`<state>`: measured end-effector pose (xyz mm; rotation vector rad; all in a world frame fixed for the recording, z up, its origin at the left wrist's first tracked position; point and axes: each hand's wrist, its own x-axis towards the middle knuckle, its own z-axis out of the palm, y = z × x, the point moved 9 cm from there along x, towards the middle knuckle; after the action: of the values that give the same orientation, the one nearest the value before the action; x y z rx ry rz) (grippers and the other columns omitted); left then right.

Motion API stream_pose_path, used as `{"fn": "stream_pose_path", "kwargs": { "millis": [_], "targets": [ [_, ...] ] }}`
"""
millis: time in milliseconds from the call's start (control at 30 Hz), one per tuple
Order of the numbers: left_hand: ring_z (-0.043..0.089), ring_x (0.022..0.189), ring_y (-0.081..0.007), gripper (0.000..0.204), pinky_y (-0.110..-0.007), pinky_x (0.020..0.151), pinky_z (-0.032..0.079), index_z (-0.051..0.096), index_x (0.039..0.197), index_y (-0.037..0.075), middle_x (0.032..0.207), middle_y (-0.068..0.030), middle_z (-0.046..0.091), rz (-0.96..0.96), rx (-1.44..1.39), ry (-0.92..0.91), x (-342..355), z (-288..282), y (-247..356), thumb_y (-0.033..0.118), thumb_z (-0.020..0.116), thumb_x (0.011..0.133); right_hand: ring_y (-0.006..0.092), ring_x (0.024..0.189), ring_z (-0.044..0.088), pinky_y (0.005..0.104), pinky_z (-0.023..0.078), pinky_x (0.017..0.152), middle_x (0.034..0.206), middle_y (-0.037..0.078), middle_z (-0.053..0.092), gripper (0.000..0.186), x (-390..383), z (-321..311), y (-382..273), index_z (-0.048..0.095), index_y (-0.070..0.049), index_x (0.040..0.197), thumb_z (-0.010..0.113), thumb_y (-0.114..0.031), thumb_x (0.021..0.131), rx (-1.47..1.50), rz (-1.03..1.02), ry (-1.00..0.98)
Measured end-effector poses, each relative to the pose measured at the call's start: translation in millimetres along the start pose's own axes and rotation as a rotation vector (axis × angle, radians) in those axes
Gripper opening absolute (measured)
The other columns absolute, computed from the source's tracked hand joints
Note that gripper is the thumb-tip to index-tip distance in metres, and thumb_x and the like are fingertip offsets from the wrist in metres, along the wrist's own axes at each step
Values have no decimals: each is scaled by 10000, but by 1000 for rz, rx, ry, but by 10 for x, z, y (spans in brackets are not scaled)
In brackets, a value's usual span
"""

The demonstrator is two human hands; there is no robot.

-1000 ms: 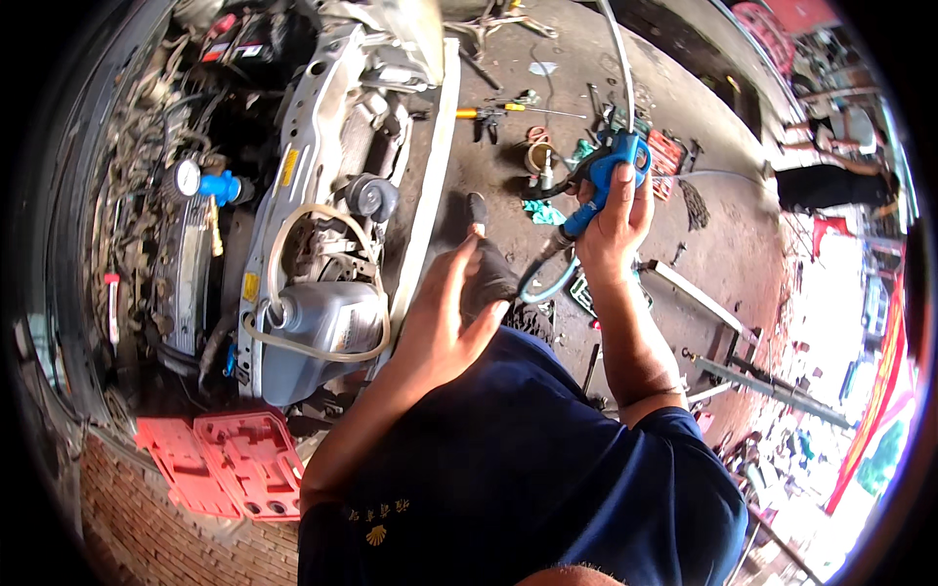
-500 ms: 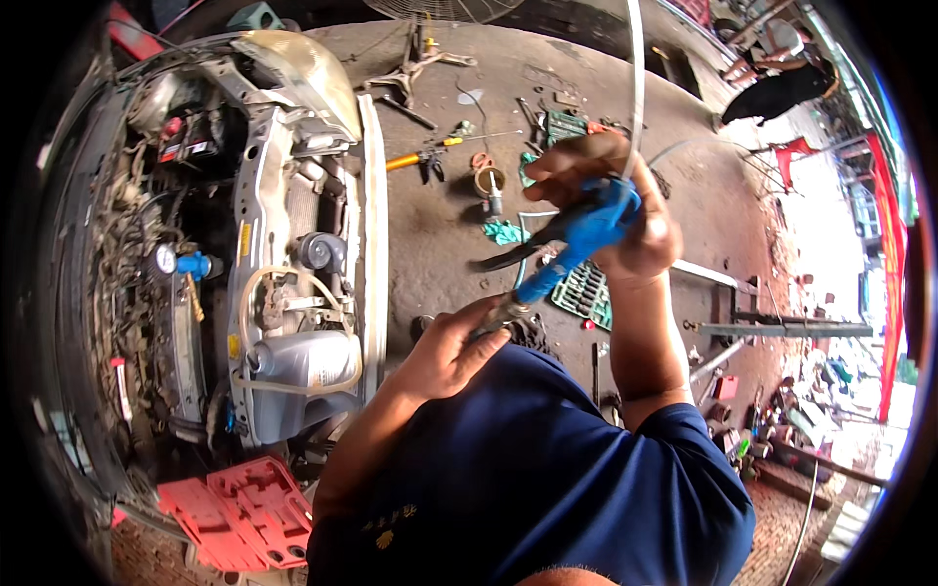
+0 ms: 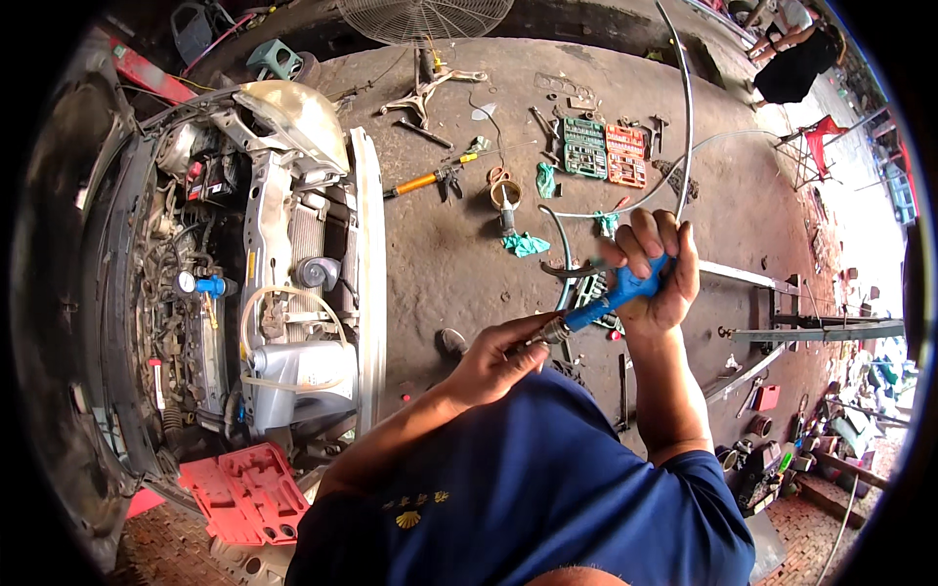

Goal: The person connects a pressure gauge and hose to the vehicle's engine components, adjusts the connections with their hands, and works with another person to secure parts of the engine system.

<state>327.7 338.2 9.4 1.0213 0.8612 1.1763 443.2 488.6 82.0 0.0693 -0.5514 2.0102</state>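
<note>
The right fingers point(image 3: 643, 234) curl tightly around the blue gun point(image 3: 630, 285); the left fingers point(image 3: 516, 334) pinch its metal fitting point(image 3: 555, 330). A tube point(image 3: 689, 117) extends beyond the right fingers.

The blue tool point(image 3: 590, 313) is held at a slant right of the frame's middle, its upper end to the right and partly covered, its metal fitting point(image 3: 554, 331) at the lower left. A dark curved lever point(image 3: 586, 271) sticks out leftward, apart from the handle. A thin pale tube point(image 3: 687, 117) bends from above the tool to the top edge.
</note>
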Motion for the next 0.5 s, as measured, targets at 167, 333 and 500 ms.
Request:
{"fn": "stream_pose_path", "kwargs": {
  "millis": [167,333,500],
  "targets": [
    [453,757,-27,510,-218,663,409,549,1491,-43,865,58,554,6,130,-47,217,530,-30,217,667,1068,85,731,454,340,411,811,852,-42,426,334,-422,-143,-544,438,-191,856,502,-384,1121,21,-102,20],
    [547,763,-50,491,-229,687,457,627,1398,-62,900,19,654,-55,182,-109,301,791,-44,263,714,1040,66,689,472,323,403,762,845,-58,433,347,-760,-2,-905,421,-212,862,495,-434,1119,-62,-207,10],
    [527,728,-48,443,-223,678,447,659,1342,-70,849,21,635,-53,262,-121,408,966,-1,242,717,1033,63,672,471,328,403,752,840,-66,442,356,-920,-97,-1127,425,-215,856,494,-447,1118,-89,-260,23]
  ]
}}
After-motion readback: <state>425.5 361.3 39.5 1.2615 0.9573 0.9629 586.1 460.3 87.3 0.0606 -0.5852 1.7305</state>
